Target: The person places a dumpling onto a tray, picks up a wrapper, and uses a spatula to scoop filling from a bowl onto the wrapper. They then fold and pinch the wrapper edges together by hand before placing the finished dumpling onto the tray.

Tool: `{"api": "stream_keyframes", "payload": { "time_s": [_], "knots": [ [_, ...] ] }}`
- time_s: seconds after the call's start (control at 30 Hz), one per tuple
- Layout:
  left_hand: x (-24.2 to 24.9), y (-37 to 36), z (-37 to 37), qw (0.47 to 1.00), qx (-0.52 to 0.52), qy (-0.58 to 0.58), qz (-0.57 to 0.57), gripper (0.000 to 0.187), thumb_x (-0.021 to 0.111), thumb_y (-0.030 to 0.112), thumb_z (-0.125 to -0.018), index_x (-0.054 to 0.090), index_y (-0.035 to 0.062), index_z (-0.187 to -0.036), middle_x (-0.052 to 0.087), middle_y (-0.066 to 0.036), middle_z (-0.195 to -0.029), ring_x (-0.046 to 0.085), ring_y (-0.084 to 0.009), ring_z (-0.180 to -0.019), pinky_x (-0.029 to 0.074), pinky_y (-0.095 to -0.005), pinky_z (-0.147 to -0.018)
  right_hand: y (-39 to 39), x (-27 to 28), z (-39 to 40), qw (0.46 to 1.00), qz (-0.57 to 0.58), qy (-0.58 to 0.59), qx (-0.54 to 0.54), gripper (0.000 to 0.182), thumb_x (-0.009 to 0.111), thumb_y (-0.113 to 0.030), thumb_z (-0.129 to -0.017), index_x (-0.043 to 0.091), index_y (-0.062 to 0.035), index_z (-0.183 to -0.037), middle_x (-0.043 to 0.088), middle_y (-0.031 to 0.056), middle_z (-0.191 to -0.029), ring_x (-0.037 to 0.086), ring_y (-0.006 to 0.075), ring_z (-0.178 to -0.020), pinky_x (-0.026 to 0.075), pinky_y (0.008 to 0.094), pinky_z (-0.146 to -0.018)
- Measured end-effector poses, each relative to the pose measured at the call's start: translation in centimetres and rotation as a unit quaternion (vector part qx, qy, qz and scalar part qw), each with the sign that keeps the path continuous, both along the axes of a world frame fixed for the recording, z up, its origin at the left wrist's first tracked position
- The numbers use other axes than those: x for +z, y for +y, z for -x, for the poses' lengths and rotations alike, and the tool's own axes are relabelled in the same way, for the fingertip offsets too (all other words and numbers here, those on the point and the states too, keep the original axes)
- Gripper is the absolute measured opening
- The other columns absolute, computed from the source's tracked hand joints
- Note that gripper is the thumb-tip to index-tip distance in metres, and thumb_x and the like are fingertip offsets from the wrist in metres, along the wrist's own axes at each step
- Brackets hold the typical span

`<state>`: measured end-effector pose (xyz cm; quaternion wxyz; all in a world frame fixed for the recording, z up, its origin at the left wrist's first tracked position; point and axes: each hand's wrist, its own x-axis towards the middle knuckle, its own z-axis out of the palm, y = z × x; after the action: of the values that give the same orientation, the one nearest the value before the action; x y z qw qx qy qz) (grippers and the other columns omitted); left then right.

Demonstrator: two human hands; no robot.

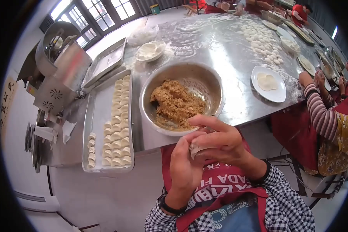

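Over the table's front edge, my left hand [185,164] and my right hand [222,144] are closed together around a dumpling [197,150]. Only a bit of its pale dough shows between the fingers; the rest is hidden. Just beyond my hands stands a steel bowl [146,110] with brown minced filling [176,101] heaped to its left side. To the left, a metal tray [94,131] bears rows of folded dumplings [118,143]. A white plate [276,96] with a few round wrappers [267,82] lies to the right of the bowl.
A flour bowl [149,52], an empty-looking tray [104,63] and a steel machine [62,69] stand at the left. Many dough pieces [261,44] lie on the floured table [197,42]. Co-workers sit at the right, one in a striped sleeve [319,108]; others are at the far end.
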<state>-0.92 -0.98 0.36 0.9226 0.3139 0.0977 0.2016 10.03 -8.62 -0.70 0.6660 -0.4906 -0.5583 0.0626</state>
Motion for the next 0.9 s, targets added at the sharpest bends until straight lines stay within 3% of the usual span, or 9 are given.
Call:
{"api": "stream_keyframes", "payload": {
  "time_s": [0.47, 0.9],
  "knots": [
    [-0.6, 0.2, -0.2, 0.999, -0.011, 0.041, -0.026, 0.044, 0.025, 0.030, -0.095, 0.048, -0.0038, -0.110, 0.053, -0.014, -0.110, 0.051, -0.0213, -0.103, 0.041, -0.0339, -0.089, 0.0, -0.7, -0.3, 0.998, -0.014, 0.026, 0.052, 0.019, 0.070, 0.000, -0.066, 0.062, 0.0000, -0.083, 0.049, 0.0184, -0.116, 0.056, 0.0230, -0.098, 0.050, 0.0285, -0.076],
    [-0.9, 0.1, -0.5, 0.996, -0.040, 0.064, -0.053, 0.047, 0.023, 0.031, -0.095, 0.042, -0.0059, -0.117, 0.051, -0.015, -0.111, 0.051, -0.0217, -0.103, 0.042, -0.0342, -0.089, -0.4, -1.0, -1.0, 0.998, 0.027, -0.045, 0.043, 0.014, 0.068, 0.004, -0.063, 0.061, 0.0010, -0.075, 0.047, 0.0172, -0.117, 0.054, 0.0228, -0.100, 0.051, 0.0300, -0.076]
  ]
}}
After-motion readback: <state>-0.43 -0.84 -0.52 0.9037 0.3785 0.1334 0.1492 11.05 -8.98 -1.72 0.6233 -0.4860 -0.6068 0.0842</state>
